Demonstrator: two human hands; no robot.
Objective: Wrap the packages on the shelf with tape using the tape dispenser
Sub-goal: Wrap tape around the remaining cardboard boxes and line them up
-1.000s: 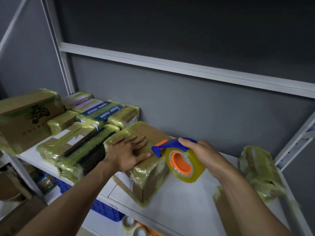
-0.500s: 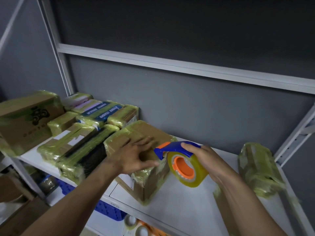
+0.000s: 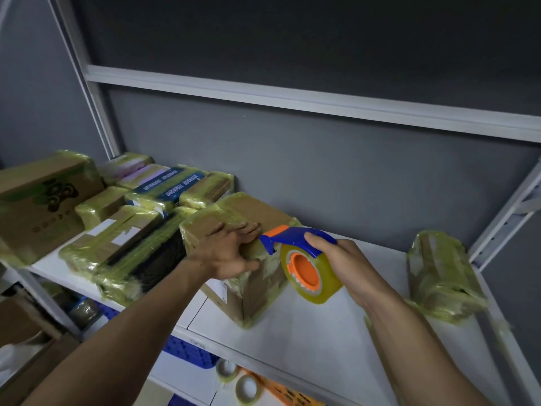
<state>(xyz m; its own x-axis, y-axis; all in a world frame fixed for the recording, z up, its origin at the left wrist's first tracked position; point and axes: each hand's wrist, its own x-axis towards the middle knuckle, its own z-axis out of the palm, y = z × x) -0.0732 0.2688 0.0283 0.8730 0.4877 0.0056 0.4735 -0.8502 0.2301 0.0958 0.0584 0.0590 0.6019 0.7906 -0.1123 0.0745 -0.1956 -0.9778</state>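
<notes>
While my left hand (image 3: 229,254) lies flat on box (image 3: 248,209) at shelf (image 3: 322,335) front edge, right hand (image 3: 347,263) grips tape dispenser (image 3: 304,268) – open shelf to right; tape rolls (image 3: 238,388) beside orange basket (image 3: 282,392) below.

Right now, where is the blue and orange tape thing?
In the head view, the tape dispenser is right of centre, gripped by the right hand above the white shelf, its blue nose at the taped box the left hand presses.
</notes>
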